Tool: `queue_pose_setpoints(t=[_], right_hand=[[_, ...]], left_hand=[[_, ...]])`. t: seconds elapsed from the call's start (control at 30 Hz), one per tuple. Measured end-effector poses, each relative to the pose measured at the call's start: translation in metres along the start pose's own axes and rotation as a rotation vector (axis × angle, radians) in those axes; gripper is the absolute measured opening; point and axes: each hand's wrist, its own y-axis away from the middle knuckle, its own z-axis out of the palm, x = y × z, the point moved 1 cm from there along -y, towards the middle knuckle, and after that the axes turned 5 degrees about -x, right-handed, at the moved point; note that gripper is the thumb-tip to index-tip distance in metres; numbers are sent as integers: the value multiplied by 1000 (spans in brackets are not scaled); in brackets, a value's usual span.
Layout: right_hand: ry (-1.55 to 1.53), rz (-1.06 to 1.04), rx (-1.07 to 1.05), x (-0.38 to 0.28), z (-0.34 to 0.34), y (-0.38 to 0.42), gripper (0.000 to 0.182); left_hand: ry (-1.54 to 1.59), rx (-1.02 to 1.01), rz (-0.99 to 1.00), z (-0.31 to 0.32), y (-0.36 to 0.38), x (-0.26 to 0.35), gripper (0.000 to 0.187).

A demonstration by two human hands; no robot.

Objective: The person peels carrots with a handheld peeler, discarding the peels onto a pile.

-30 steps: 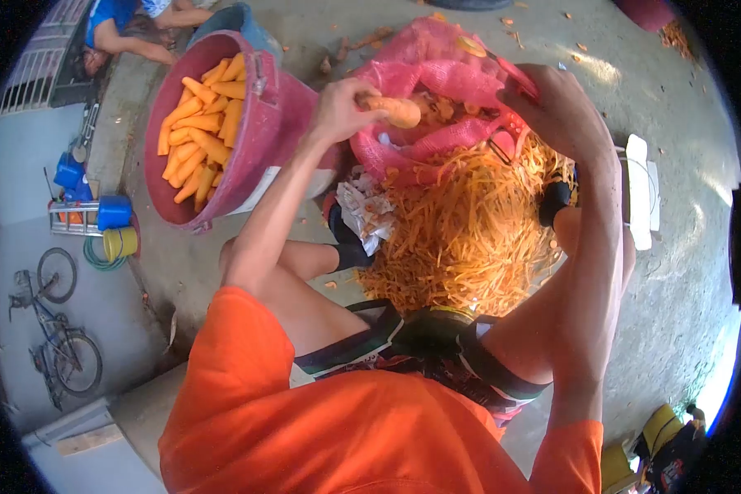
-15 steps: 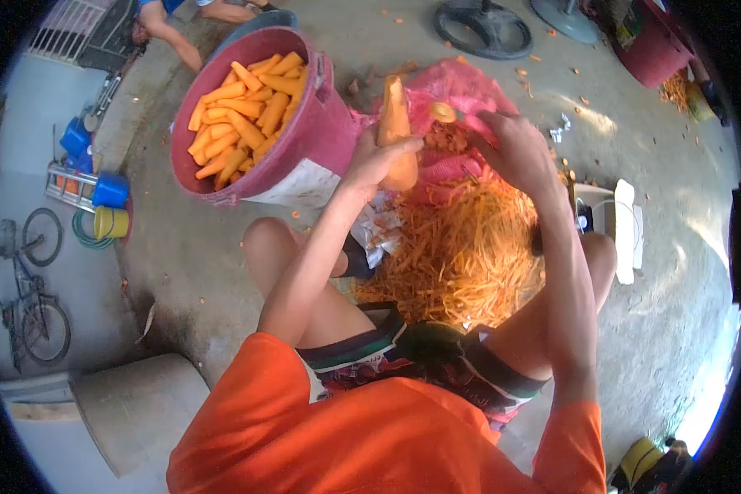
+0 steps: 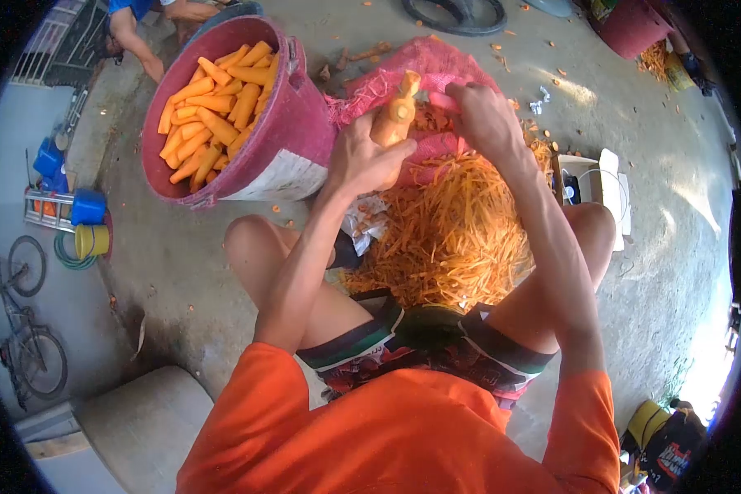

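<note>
My left hand [image 3: 369,156] is wrapped round a large peeled carrot [image 3: 396,123], held tilted with its narrow end up. A round cut face shows near that upper end. To its right, my right hand [image 3: 484,119] is closed, fingers bent toward the carrot; whatever it grips is hidden. Beneath both hands lies a pink mesh sack [image 3: 449,66] with orange scraps in its opening. A big heap of carrot peelings [image 3: 457,235] spreads between my legs. Left of my left hand stands a dark pink tub [image 3: 305,123] full of peeled carrots [image 3: 214,103].
A white box [image 3: 605,185] sits right of the peelings. Crumpled paper [image 3: 364,218] lies by my foot. Another person's arm [image 3: 136,45] shows behind the tub. A black round base [image 3: 461,16] stands at the back. At left are a bicycle [image 3: 29,317] and blue buckets [image 3: 88,207].
The view has shifted, and things on the floor now appear higher and further left. My right hand has turned, and the round slice seen near its fingers no longer shows there. The carrot tilts differently.
</note>
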Motion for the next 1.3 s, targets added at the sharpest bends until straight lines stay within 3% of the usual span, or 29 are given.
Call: queue_pose_setpoints(t=[0.17, 0.23, 0.27, 0.33, 0.4, 0.47, 0.53, 0.6, 0.83, 1.03, 1.13, 1.23, 1.27, 1.3], right_hand=[[87, 14, -6, 23, 20, -10, 20], [3, 244, -102, 70, 26, -21, 26], [-1, 247, -97, 79, 21, -17, 26], [48, 107, 106, 80, -2, -11, 31], [-55, 128, 55, 54, -11, -2, 30], [-265, -50, 3, 23, -12, 9, 26], [-215, -117, 15, -3, -8, 17, 25], [-166, -180, 22, -20, -4, 17, 27], [-54, -256, 17, -24, -3, 11, 32], [-73, -127, -48, -3, 4, -2, 23], [-118, 192, -16, 38, 1, -13, 21], [-74, 34, 48, 34, -18, -2, 21], [-188, -74, 6, 26, -19, 4, 23], [-304, -181, -38, 16, -21, 9, 24]], left_hand=[[-95, -60, -64, -6, -5, -18, 53], [-66, -27, -14, -13, 14, -12, 52], [-38, 6, 41, -18, 19, -10, 50], [21, -76, 19, -22, 19, -15, 46], [23, 51, 16, -22, 16, -13, 47], [134, 1, -28, -20, 9, -19, 43], [242, -54, -78, -18, 8, -19, 38], [677, -200, -202, -10, 11, -13, 25], [877, -279, -306, -3, 13, 1, 32], [866, -360, -288, -6, 13, -1, 34], [815, -463, -169, -6, 15, -2, 32], [614, -326, -76, -2, 15, -11, 27], [617, -322, -70, -2, 13, -12, 27], [429, -226, -60, -5, 11, -11, 30]])
